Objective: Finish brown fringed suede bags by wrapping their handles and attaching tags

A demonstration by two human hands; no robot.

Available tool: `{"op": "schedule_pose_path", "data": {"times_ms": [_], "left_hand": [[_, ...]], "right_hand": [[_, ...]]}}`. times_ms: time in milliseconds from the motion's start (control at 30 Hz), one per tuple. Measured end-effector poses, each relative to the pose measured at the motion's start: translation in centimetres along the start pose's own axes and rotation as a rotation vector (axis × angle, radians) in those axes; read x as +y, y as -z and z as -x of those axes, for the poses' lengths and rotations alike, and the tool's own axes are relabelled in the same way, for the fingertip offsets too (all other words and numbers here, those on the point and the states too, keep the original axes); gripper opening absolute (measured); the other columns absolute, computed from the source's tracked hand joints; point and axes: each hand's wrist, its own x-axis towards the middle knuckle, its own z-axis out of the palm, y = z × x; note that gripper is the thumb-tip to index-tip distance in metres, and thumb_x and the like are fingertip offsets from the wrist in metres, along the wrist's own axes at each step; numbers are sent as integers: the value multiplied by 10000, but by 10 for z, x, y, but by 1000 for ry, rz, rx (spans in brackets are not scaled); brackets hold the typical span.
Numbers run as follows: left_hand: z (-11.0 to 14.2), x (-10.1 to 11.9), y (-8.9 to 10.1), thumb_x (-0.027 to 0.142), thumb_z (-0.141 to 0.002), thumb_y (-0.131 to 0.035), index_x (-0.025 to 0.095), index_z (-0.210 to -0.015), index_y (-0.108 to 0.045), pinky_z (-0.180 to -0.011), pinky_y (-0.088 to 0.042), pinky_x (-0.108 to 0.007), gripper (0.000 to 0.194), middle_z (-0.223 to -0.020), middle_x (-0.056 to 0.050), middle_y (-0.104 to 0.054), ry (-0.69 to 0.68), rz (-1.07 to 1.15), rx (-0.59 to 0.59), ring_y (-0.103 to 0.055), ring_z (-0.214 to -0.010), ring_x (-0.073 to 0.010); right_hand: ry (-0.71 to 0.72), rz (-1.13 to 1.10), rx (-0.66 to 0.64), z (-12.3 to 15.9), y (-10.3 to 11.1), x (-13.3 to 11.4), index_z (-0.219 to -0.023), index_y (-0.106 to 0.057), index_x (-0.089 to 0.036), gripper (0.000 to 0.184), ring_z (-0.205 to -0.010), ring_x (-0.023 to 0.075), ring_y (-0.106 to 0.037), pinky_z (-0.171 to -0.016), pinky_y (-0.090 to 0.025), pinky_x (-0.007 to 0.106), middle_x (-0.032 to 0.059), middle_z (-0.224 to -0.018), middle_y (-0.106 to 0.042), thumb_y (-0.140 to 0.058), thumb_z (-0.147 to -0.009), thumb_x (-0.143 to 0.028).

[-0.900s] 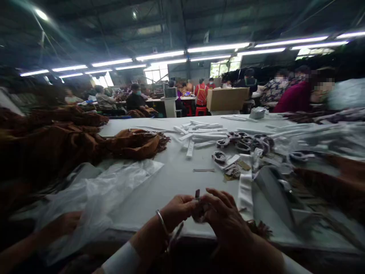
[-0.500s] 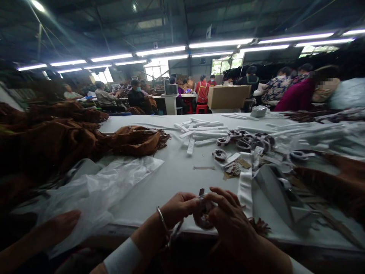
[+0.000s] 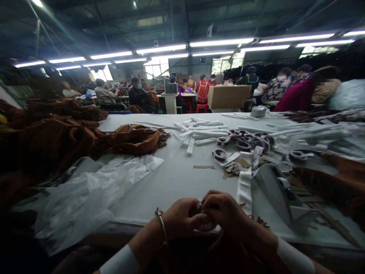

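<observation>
My left hand (image 3: pixel 182 220), with a silver bangle at the wrist, is closed on one side of a small coiled strap (image 3: pixel 207 227). My right hand (image 3: pixel 226 211) pinches the same coil from the other side, its fingers bent over the top. Both hands meet just above the table's near edge. Most of the coil is hidden behind the fingers; a shiny, pale wrapped part shows below them. Beyond my right hand lie similar wrapped coils (image 3: pixel 219 154) and a heap of small tan tags (image 3: pixel 233 168). Brown fringe (image 3: pixel 261 222) shows beside my right wrist.
Crumpled clear plastic (image 3: pixel 91 190) and brown fringed bags (image 3: pixel 137 139) lie on the left. White strips (image 3: pixel 199 131) are spread across the middle of the table (image 3: pixel 173 171). A grey tape dispenser (image 3: pixel 278 194) stands at right. Several people sit farther back.
My fingers have closed further around the coil and now cover most of it; my right hand has turned inward. Another person's hand at the lower left has left the view.
</observation>
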Motion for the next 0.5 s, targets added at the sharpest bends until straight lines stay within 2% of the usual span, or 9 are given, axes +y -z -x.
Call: {"op": "schedule_pose_path", "data": {"times_ms": [67,133,200,267,333,400,433,500], "left_hand": [[0,-4,-4,452,-848,-637,123,-784,-647,-560,-332,-220,336,-665,20,-526,5,39,19,-434,-626,-112],[1,-8,-7,448,-878,-593,118,-787,-654,-566,-337,-221,349,-666,15,-532,-11,123,17,-438,-625,-111],[2,-11,-10,444,-888,-580,117,-788,-659,-564,-329,-222,351,-660,21,-518,-18,142,28,-427,-622,-107],[2,-13,-13,431,-888,-586,123,-772,-654,-572,-324,-227,337,-661,26,-515,-17,77,58,-425,-631,-108],[3,-13,-15,409,-889,-588,130,-757,-653,-595,-331,-231,316,-671,27,-530,-18,-14,93,-441,-652,-111],[4,-12,-16,394,-892,-582,135,-760,-662,-608,-337,-232,302,-666,30,-537,-12,-79,104,-453,-657,-113],[4,-11,-16,398,-896,-573,136,-769,-670,-606,-339,-232,306,-662,31,-538,-3,-96,91,-454,-653,-114],[3,-9,-15,429,-905,-554,138,-803,-679,-598,-342,-230,332,-667,29,-544,5,-110,58,-451,-647,-116]], "right_hand": [[-16,-48,-40,2,0,2,-709,-744,-186,127,-643,128,-664,-567,-498,219,24,-840,-685,-652,-776,-130],[-19,-92,-98,4,4,2,-792,-761,-192,140,-689,143,-686,-608,-524,234,40,-894,-712,-633,-843,-217],[-28,-122,-122,5,9,-1,-1011,-746,-209,197,-789,166,-703,-700,-544,256,41,-929,-741,-614,-870,-246],[-71,-105,-100,4,15,-5,-1200,-663,-207,339,-800,169,-699,-719,-535,266,29,-908,-754,-595,-870,-235],[-105,33,-99,2,17,-9,-1125,-689,-194,283,-750,168,-680,-676,-498,262,23,-842,-749,-588,-867,-253],[-109,212,-121,0,17,-11,-858,-735,-186,184,-686,158,-646,-621,-437,255,18,-743,-723,-578,-874,-280],[-102,277,-124,-1,15,-11,-749,-720,-185,218,-658,149,-625,-600,-406,254,16,-704,-703,-574,-876,-285],[-49,355,-79,0,10,-9,-664,-682,-183,267,-631,136,-586,-588,-371,255,13,-666,-663,-560,-882,-276]]}}
